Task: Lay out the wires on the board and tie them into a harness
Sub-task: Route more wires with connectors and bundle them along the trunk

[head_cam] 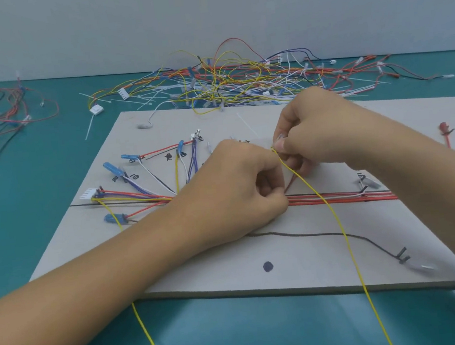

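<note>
Far left on the teal table (52, 168) lies a loose tangle of red wires (3, 111). On the left of the board (203, 273), laid wires fan from a white connector (88, 193) and blue terminals (112, 167) toward my left hand (231, 191), whose curled fingers pinch the bundle at mid-board. Just right of it, my right hand (317, 132) pinches a yellow wire (335, 217) that trails toward me past the near edge. A run of red wires (349, 197) leads right from my left hand, with a black wire (311, 235) nearer. The spare wire heap (225, 82) sits beyond the far edge.

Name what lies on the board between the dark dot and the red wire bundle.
A single black wire crossing the board, shown in the head view.
</note>
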A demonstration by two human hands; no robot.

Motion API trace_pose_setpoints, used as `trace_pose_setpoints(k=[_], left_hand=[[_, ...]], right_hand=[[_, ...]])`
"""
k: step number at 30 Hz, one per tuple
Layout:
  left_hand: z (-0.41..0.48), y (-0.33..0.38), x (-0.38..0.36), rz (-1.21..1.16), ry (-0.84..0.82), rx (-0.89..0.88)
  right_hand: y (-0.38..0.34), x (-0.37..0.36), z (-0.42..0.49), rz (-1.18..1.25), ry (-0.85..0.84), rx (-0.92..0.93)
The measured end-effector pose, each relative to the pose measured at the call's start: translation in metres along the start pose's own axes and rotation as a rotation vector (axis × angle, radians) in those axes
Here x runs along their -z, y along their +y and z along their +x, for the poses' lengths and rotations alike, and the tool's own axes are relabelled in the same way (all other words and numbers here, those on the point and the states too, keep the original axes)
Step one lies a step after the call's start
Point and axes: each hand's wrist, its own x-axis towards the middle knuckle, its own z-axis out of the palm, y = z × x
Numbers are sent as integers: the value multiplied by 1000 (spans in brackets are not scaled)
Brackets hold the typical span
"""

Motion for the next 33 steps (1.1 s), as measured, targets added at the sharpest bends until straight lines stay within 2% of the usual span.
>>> trace_pose_setpoints(k=[3,7,11,14,18,20,23,27,31,33], left_hand=[[0,-1,3,22,-18,41],[-6,-3,5,15,103,93],[-6,-3,9,83,41,-7],[-6,-4,7,111,12,-16],[-8,-7,11,76,50,-1],[-9,-7,13,103,12,-7],[-13,-5,14,171,-67,-108],[-14,-7,13,190,-95,-155],[-11,-9,9,81,-56,-99],[-8,-9,8,36,-31,-40]], right_hand=[[-2,0,0,8,3,-17],[-6,2,-1,24,-11,-31],[-12,3,0,-44,-18,-6],[-12,2,3,-77,-4,16],[-6,1,3,-120,64,77],[-3,2,-1,-120,75,69],[-2,0,-14,-193,139,93],[-8,-1,-51,-178,226,133],[-11,-7,-96,-152,71,128],[-9,-14,-111,-290,32,114]])
